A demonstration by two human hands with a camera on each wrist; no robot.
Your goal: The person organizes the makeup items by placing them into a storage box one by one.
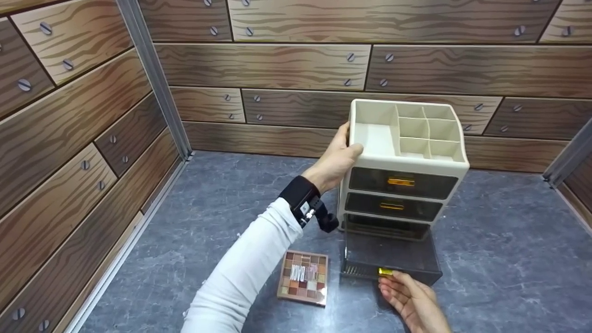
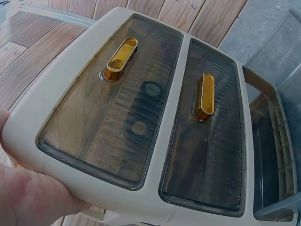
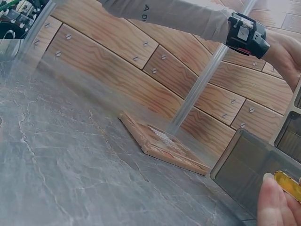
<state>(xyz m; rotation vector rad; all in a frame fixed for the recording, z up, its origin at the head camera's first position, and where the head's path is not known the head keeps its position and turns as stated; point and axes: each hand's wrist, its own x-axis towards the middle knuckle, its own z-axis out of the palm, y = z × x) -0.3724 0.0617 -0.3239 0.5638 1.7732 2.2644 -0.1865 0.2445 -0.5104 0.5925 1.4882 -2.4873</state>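
A cream desktop organizer (image 1: 370,159) with smoky drawers and amber handles stands on the grey marbled surface. My left hand (image 1: 336,159) grips its top left edge, thumb over the rim. The bottom drawer (image 1: 393,252) is pulled far out toward me, and my right hand (image 1: 414,300) pinches its amber handle (image 1: 385,272) between thumb and fingers. Above it, the two upper drawers (image 2: 108,103) sit closed in the left wrist view. An eyeshadow palette (image 1: 303,278) with many colour squares lies flat to the left of the pulled-out drawer.
The organizer's top has a large compartment (image 1: 373,138) and several small ones. Wood-patterned panels (image 1: 277,64) wall the back and left side, with a metal corner post (image 1: 162,78) between them. The grey surface (image 1: 208,199) reaches to these walls.
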